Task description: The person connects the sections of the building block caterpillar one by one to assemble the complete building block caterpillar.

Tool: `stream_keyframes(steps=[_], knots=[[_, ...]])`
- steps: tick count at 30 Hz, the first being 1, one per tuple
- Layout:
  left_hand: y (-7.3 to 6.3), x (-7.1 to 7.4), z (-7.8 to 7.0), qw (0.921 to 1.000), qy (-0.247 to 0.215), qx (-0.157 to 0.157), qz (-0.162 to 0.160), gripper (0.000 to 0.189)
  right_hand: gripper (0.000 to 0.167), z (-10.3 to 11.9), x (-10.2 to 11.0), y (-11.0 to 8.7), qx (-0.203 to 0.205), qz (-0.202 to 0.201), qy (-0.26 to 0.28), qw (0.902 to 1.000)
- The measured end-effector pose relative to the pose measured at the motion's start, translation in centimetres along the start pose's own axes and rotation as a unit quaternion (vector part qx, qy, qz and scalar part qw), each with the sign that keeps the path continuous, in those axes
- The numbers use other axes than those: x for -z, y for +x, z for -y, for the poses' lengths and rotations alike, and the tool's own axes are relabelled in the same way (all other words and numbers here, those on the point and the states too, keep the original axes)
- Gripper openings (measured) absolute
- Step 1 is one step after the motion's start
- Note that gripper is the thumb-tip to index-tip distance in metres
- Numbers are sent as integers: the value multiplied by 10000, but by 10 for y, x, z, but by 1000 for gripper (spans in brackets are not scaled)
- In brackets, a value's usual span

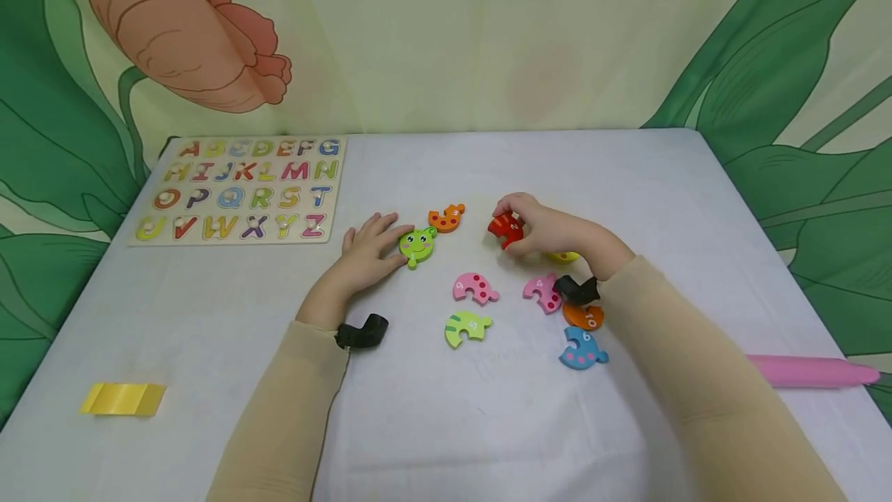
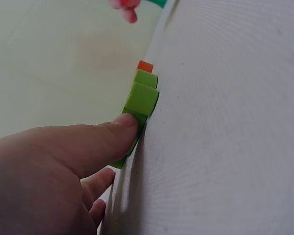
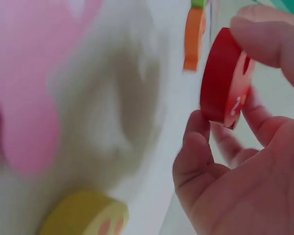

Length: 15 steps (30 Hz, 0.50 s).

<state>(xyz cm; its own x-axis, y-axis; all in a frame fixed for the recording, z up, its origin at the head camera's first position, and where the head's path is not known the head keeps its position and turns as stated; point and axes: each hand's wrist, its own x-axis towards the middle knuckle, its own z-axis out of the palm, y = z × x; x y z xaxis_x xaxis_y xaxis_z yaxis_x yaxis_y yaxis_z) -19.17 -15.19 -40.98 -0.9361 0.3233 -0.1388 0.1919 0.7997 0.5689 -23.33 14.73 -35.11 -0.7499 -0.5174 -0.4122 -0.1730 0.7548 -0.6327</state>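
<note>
My left hand (image 1: pixel 365 254) pinches a green frog-face puzzle piece (image 1: pixel 417 247) by its left side, with the thumb below and a finger above. In the left wrist view the thumb presses the edge of this piece (image 2: pixel 142 99), which lies flat on the cloth. My right hand (image 1: pixel 547 227) grips a red puzzle piece (image 1: pixel 506 230) between thumb and fingers. That red piece (image 3: pixel 223 81) is lifted off the cloth in the right wrist view and carries a white number. Just right of the frog face lies an orange spotted piece (image 1: pixel 446 218) marked 3.
Nearer me lie a pink piece (image 1: pixel 475 288), a green striped piece (image 1: pixel 467 327), another pink piece (image 1: pixel 541 293), an orange piece (image 1: pixel 584 318) and a blue piece (image 1: pixel 584 349). A yellow piece (image 1: pixel 564 257) is partly under my right wrist. An alphabet board (image 1: pixel 237 238) stands back left.
</note>
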Motion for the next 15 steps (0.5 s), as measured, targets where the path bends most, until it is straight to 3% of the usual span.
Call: stream_keyframes(steps=[10,15], knots=[[-1,1,2,9999,-31,-91,67,50,56,16,-17,-6,591,-241,-247,9977],[-1,0,2,10000,-38,-61,60,50,50,25,-23,-6,638,-476,-101,9968]])
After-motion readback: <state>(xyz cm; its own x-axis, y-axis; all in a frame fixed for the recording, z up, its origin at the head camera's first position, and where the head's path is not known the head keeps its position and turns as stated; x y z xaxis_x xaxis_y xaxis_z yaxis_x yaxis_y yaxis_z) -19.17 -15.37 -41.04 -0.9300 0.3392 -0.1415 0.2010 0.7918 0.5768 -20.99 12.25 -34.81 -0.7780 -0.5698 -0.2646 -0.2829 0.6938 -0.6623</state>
